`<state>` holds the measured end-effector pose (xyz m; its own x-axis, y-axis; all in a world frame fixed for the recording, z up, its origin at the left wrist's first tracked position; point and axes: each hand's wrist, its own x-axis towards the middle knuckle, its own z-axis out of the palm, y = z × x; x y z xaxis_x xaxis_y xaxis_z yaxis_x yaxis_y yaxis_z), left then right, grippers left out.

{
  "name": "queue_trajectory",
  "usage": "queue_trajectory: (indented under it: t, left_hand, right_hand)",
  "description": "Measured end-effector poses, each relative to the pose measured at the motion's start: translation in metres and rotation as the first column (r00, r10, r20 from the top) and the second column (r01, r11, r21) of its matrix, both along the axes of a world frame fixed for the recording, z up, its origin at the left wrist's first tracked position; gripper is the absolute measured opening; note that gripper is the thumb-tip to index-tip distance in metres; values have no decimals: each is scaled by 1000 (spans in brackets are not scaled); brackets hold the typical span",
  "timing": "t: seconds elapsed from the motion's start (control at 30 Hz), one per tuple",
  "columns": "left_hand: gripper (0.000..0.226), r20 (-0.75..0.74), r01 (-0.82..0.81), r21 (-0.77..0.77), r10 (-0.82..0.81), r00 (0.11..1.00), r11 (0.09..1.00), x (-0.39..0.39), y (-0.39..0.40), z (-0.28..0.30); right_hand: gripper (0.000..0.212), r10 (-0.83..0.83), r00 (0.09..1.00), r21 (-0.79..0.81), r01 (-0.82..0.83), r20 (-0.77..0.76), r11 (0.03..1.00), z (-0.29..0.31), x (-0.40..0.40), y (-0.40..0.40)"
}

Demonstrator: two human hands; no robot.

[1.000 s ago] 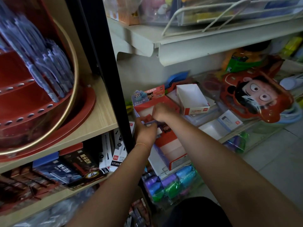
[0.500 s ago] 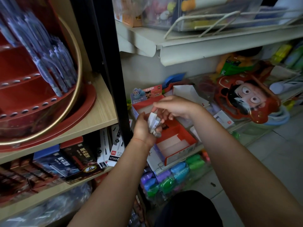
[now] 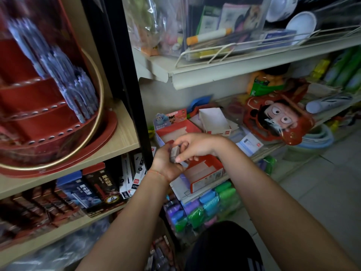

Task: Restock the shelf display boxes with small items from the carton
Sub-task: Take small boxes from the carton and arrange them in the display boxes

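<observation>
Hands meet above the red display box (image 3: 203,171): left hand (image 3: 166,163) cups a small grey pack (image 3: 175,153), right hand (image 3: 193,145) pinches it, likely readying it for dropping in.

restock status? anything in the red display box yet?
Nothing visibly placed yet: the red display box shows bare compartments. In hand: both hands, left hand and right hand, grip a small grey packet above it. Left: filling that box and the white box behind.
</observation>
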<state>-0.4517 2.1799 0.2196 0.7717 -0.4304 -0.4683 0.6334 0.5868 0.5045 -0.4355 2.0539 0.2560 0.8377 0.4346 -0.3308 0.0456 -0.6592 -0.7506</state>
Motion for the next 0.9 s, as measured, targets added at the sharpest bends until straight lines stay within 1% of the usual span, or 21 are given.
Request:
queue_trajectory:
  t: [0.07, 0.13, 0.2, 0.23, 0.27, 0.3, 0.33, 0.37, 0.4, 0.43, 0.5, 0.53, 0.57, 0.6, 0.63, 0.67, 0.73, 0.8, 0.87, 0.9]
  left_hand:
    - [54, -42, -39, -26, 37, 998, 999, 0, -1, -1]
    - [55, -62, -68, -48, 65, 996, 997, 2, -3, -2]
    - [52, -56, -80, -16, 79, 995, 997, 5, -7, -1]
    - [51, -48, -73, 17, 74, 996, 997, 6, -10, -1]
    - [49, -34, -59, 53, 61, 998, 997, 8, -13, -3]
    - [44, -10, -33, 115, 34, 999, 993, 10, -17, -6]
    - [39, 22, 7, 199, -12, 1000, 980, 13, -22, -10]
    - [33, 57, 43, 307, -64, 996, 951, 16, -28, -14]
    - [29, 94, 75, 411, -125, 988, 908, 18, -34, -18]
    - [26, 128, 88, 518, -179, 976, 851, 20, -40, -23]
    - [22, 190, 85, 689, -291, 938, 720, 19, -55, -30]
    - [24, 220, 61, 757, -343, 913, 650, 20, -63, -33]
    - [27, 258, 15, 818, -390, 884, 576, 21, -71, -35]
    - [31, 303, -53, 864, -433, 849, 501, 24, -79, -39]
    - [31, 344, -126, 891, -468, 814, 435, 29, -87, -44]
    - [27, 379, -195, 902, -492, 784, 385, 34, -93, -49]
    - [18, 439, -293, 893, -516, 735, 342, 43, -107, -58]
    - [11, 458, -361, 889, -573, 680, 282, 51, -120, -64]
    - [6, 418, -429, 889, -670, 613, 161, 57, -129, -66]
    - [9, 374, -448, 889, -712, 594, 92, 60, -132, -66]
  right_hand:
    - [39, -12, 999, -20, 12, 33, 1000, 5, -7, 0]
    - [39, -82, 992, -15, 84, 95, 996, 9, -14, -1]
    - [33, -155, 974, 15, 154, 164, 988, 12, -22, -6]
    - [29, -217, 958, 82, 205, 187, 975, 11, -24, -9]
    - [27, -312, 934, 201, 276, 174, 940, 8, -27, -15]
    - [30, -428, 896, 357, 364, 116, 860, 2, -29, -23]
    - [38, -530, 848, 508, 446, 23, 737, -5, -30, -31]
    - [45, -601, 796, 627, 506, -75, 592, -15, -31, -42]
    - [49, -644, 748, 704, 545, -161, 456, -26, -32, -52]
    - [51, -671, 702, 749, 573, -239, 332, -38, -32, -64]
    - [49, -724, 589, 770, 625, -358, 127, -57, -34, -85]
    - [45, -748, 528, 762, 646, -402, 46, -64, -35, -95]
    - [41, -772, 471, 750, 661, -428, -13, -71, -34, -105]
    - [39, -804, 421, 735, 677, -420, -30, -77, -33, -112]
    - [37, -849, 378, 725, 689, -370, -9, -83, -31, -119]
    - [37, -904, 334, 703, 709, -267, 54, -89, -28, -124]
    - [37, -956, 294, 623, 750, -13, 222, -98, -24, -133]
    - [35, -936, 327, 556, 758, 128, 341, -112, -19, -142]
    - [28, -896, 392, 467, 765, 210, 444, -123, -13, -148]
    - [28, -870, 435, 420, 762, 234, 494, -128, -10, -150]
